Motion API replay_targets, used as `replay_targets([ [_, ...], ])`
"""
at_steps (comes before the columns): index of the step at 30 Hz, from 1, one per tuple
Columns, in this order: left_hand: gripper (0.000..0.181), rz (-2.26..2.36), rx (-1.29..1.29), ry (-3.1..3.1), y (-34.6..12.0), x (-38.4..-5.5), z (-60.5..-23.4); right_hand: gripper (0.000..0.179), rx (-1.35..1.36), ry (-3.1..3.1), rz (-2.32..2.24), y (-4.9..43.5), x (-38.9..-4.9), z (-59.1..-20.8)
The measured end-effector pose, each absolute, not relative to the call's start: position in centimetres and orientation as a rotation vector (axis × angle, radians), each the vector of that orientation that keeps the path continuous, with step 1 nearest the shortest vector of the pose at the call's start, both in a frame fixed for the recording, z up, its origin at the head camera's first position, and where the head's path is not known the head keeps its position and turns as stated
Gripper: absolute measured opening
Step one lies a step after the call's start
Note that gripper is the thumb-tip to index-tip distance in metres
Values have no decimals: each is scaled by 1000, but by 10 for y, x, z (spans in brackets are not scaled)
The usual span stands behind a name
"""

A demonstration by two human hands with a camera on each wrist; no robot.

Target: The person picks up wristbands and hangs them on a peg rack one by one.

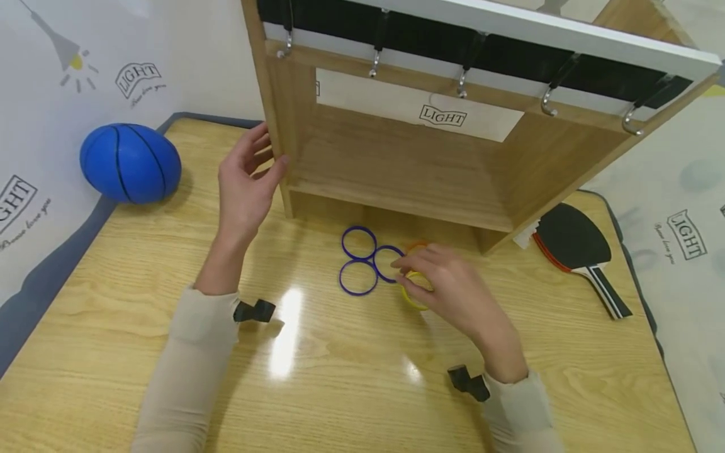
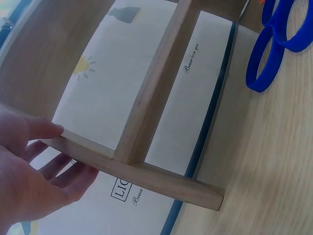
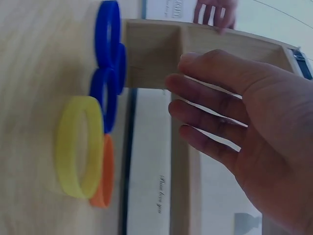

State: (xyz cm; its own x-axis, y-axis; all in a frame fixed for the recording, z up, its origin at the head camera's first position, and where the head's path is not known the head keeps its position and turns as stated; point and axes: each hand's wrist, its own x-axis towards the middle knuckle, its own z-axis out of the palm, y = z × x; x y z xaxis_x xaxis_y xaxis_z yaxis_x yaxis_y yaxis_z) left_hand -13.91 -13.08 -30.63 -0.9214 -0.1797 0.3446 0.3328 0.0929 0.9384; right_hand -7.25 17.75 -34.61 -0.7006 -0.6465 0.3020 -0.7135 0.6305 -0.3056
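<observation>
My left hand (image 1: 246, 182) grips the left upright of a wooden rack (image 1: 396, 163), its thumb on the inner side and its fingers round the outer side. In front of the rack three blue rings (image 1: 342, 242) lie close together on the table (image 1: 340, 390). Beside them are a yellow ring (image 3: 66, 152) and an orange ring (image 3: 108, 171), both partly covered by my right hand in the head view. My right hand (image 1: 453, 289) hovers over these rings with loosely bent, parted fingers. The right wrist view shows nothing between its fingers and thumb.
A row of several metal hooks (image 1: 462, 85) hangs along the rack's upper front. A blue ball (image 1: 130, 163) sits at the table's left edge. To the right of the rack lies a black table tennis paddle (image 1: 574, 236). Printed white sheeting (image 1: 102, 38) surrounds the table.
</observation>
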Motion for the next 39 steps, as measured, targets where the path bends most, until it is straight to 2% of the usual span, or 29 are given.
replay_targets([
  [9, 44, -1893, -146, -2005, -132, -141, -307, 19, 1200, -2755, 477, 161, -75, -373],
  [24, 45, -1881, -154, -1995, -138, -156, -333, 7, 1188, -2699, 278, 145, -71, -393],
  [31, 45, -1888, -162, -2001, -136, -155, -329, 10, 1269, -2617, 403, 143, -68, -394],
  [39, 45, -1899, -145, -2015, -131, -140, -308, 14, 1299, -2672, 579, 144, -63, -382],
])
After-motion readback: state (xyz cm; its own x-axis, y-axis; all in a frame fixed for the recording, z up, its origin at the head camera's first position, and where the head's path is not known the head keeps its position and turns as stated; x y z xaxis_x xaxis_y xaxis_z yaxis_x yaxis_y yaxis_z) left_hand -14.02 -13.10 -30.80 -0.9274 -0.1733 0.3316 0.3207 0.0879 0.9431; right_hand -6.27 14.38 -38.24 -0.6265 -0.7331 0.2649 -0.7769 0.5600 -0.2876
